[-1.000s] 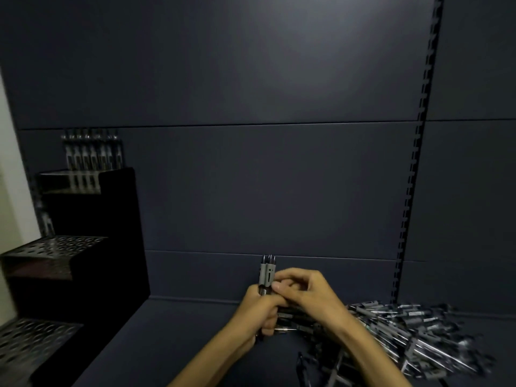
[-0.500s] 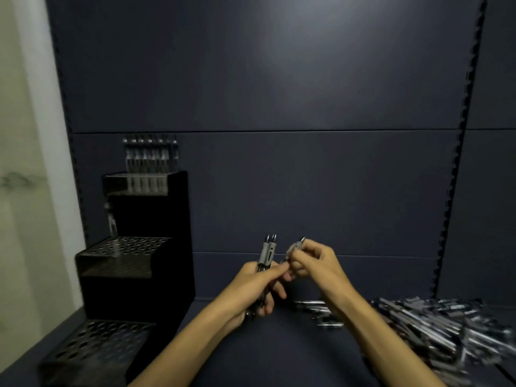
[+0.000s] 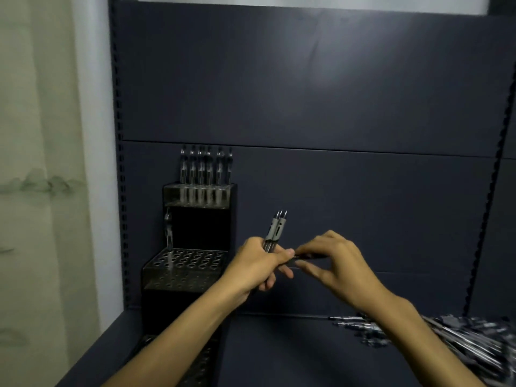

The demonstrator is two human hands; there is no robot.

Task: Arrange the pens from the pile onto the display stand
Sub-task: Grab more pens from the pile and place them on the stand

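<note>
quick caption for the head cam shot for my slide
Left hand grips upright pens while right hand pinches another beside them, near the tiered display stand.

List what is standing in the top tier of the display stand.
A row of pens stands upright in the top tier of the display stand, about six, with clips up. Their lower ends show only dimly through the tier's clear front, and any second row behind is hidden.

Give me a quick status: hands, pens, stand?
Left hand grips upright pens. Right hand pinches another pen. Stand: top row filled, middle tier nearly empty. Nothing in the way.
</note>
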